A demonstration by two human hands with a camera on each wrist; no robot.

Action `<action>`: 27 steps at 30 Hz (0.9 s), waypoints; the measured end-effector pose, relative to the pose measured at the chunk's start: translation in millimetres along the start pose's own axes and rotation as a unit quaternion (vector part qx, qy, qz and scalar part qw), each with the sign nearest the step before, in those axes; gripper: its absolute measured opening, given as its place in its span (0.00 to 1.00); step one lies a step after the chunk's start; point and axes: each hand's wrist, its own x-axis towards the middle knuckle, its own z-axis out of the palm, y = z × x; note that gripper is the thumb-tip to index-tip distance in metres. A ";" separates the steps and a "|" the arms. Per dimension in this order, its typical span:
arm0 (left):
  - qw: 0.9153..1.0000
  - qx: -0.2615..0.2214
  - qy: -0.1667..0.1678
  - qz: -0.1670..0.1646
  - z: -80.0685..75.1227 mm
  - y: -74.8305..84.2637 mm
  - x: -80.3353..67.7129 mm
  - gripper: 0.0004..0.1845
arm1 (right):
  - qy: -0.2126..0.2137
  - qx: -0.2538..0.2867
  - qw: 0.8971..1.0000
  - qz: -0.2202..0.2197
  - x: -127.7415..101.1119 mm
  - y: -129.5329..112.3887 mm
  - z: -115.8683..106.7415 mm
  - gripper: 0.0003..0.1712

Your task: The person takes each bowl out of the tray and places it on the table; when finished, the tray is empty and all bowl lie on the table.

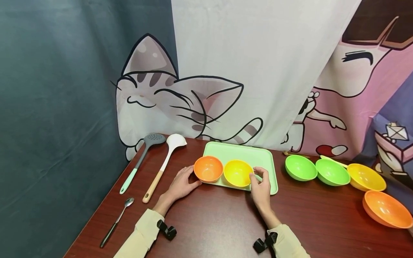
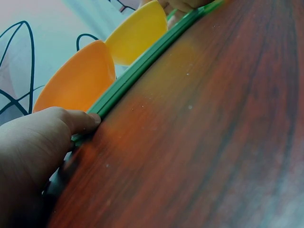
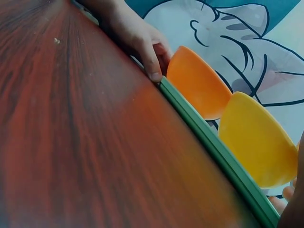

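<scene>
A light green tray (image 1: 238, 148) lies near the back of the table. An orange bowl (image 1: 208, 169) and a yellow bowl (image 1: 238, 173) sit side by side on its front part. My left hand (image 1: 183, 183) holds the tray's front left corner, its thumb (image 2: 88, 119) against the front edge and its fingers beside the orange bowl. At the yellow bowl's right side, my right hand (image 1: 260, 190) pinches near the rim with thumb and fingers, reaching over the tray's front edge. In the right wrist view its fingertips (image 3: 279, 203) show only partly.
A slotted turner (image 1: 142, 159), a white ladle (image 1: 166, 159) and a small spoon (image 1: 120, 215) lie at the left. Two green bowls (image 1: 301, 168), another yellow bowl (image 1: 366, 178) and a larger-looking orange bowl (image 1: 387, 209) stand at the right. A printed curtain (image 1: 267, 64) hangs behind the table.
</scene>
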 end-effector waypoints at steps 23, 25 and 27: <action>1.000 0.000 -0.001 -0.002 -0.5 1.3 0.1 0.35 | -0.039 -0.007 0.998 0.045 -11.3 -44.5 -2.1 0.21; 1.000 0.002 -0.001 -0.003 -0.6 0.9 0.6 0.35 | -0.033 -0.007 0.999 0.042 -10.7 -44.6 -1.7 0.20; 1.000 0.000 -0.003 -0.001 -0.5 1.3 1.2 0.35 | -0.022 -0.005 0.999 0.039 -10.5 -44.0 -1.7 0.19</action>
